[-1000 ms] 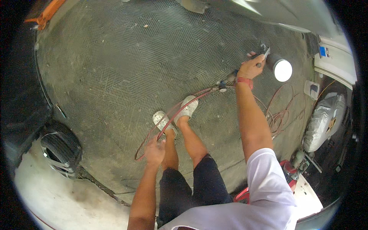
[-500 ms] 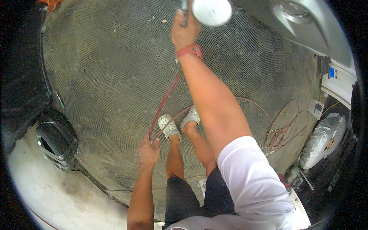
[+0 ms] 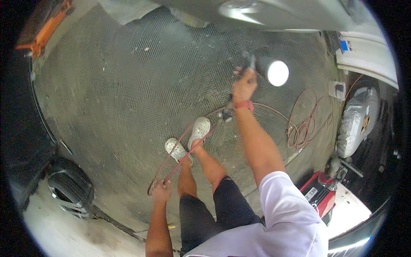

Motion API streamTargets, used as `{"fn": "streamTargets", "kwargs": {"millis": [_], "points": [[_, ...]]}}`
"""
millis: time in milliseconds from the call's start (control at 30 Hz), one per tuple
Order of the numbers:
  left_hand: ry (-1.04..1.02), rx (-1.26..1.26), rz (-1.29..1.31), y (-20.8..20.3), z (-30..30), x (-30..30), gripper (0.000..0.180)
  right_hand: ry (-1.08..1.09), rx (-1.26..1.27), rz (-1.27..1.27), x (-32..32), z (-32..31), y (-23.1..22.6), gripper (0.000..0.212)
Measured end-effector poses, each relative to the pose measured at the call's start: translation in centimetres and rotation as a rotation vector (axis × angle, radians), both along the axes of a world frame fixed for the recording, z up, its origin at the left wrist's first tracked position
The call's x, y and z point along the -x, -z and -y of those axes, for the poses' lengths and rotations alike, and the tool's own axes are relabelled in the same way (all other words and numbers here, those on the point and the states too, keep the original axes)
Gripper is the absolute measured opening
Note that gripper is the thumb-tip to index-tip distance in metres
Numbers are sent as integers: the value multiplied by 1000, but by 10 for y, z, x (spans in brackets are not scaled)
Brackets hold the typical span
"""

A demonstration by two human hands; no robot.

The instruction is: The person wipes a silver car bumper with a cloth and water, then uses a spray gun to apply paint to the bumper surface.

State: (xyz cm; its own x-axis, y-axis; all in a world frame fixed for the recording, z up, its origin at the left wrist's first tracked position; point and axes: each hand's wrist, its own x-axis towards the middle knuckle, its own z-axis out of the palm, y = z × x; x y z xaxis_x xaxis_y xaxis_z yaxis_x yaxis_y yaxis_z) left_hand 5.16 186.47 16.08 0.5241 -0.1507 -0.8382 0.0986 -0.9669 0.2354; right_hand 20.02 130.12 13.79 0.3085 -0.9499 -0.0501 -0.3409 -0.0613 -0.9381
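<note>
Head view, only one I've got: over on the right edge there's a big silver-grey sack point(image 3: 354, 121) leaning against the dark wall, bulging, with a small tan tag on its side (can't tell what's inside it). Just above it sits a small white box-shaped thing point(image 3: 337, 89) on the floor, and higher up a little blue label point(image 3: 345, 45) on the white panel. Bottom right there's a red machine point(image 3: 319, 195) with a white sticker on top.

My right hand point(image 3: 244, 87) is stretched out in front, closed around the dark handle of a tool point(image 3: 267, 70) with a round white head, held over the ribbed grey floor point(image 3: 120, 98). A red hose point(image 3: 195, 143) runs from it past my white clogs point(image 3: 188, 139) down to my left hand point(image 3: 160, 191), which is wrapped around a loop of it at my side. More hose lies coiled point(image 3: 306, 124) near the sack.
</note>
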Motion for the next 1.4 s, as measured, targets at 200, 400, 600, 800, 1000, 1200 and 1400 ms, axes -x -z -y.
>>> {"fn": "streamTargets", "kwargs": {"millis": [200, 400, 600, 800, 1000, 1200, 1400], "points": [[27, 17, 126, -53, -24, -13, 38, 316, 46, 243, 46, 33, -136, 51], [111, -95, 199, -117, -46, -30, 40, -80, -142, 118, 75, 13, -206, 49], [403, -252, 162, -204, 20, -14, 40, -473, -388, 260, 98, 27, -321, 55], [279, -151, 540, -257, 123, 60, 38, -254, -110, 303, 145, 142, -426, 57], [173, -242, 532, -276, 232, 105, 39, -422, 1, 219, 159, 203, -467, 52], [283, -184, 495, -295, 317, 145, 39, -774, -384, 263, 161, 242, -515, 65], [303, -79, 473, -299, 399, 160, 39, -535, -266, 91, 165, 372, -521, 61]]}}
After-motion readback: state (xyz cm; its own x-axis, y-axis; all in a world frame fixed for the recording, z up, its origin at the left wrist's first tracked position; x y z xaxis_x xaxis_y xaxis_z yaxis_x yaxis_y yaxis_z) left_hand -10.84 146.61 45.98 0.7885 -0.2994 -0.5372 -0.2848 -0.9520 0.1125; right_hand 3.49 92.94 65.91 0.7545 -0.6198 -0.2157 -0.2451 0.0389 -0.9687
